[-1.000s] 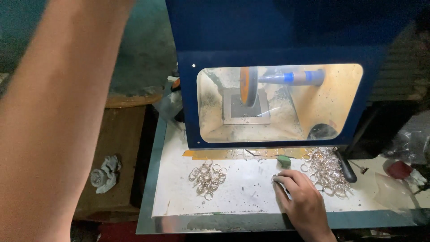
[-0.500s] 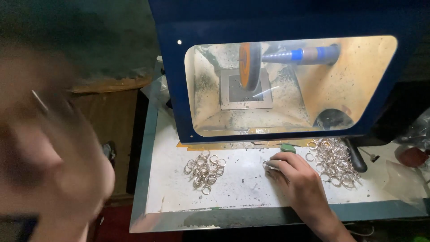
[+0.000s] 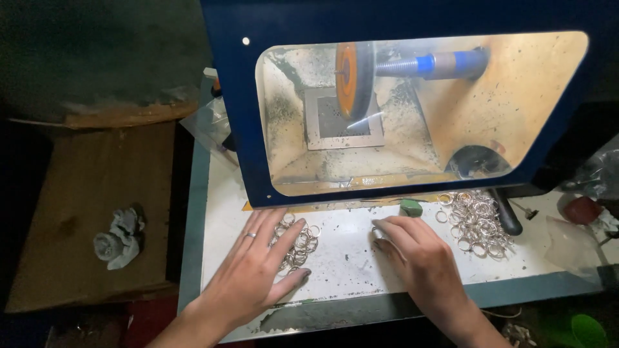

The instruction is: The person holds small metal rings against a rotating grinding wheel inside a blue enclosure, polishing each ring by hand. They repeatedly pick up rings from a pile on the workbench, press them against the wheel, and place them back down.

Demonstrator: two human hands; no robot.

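Note:
My left hand [image 3: 255, 267] lies flat with fingers spread on a small pile of silver rings [image 3: 302, 241] on the white bench top [image 3: 348, 264]. My right hand [image 3: 416, 258] rests palm down near the middle, its curled fingertips pinching one ring against the surface. A larger heap of silver rings [image 3: 476, 222] lies to its right. A small green block [image 3: 410, 207] sits just beyond the right hand. Behind both hands stands a blue polishing hood [image 3: 238, 129] with an orange wheel [image 3: 351, 77] on a spindle inside.
A black handle [image 3: 506, 216] lies beside the larger ring heap. Clear plastic bags [image 3: 599, 171] and a red object [image 3: 580, 209] are at the far right. Left of the bench is a brown board [image 3: 90, 219] with a crumpled grey rag [image 3: 119, 238].
My left arm, raised and blurred close to the camera before, has come down onto the left ring pile. My right hand has shifted slightly left on the bench.

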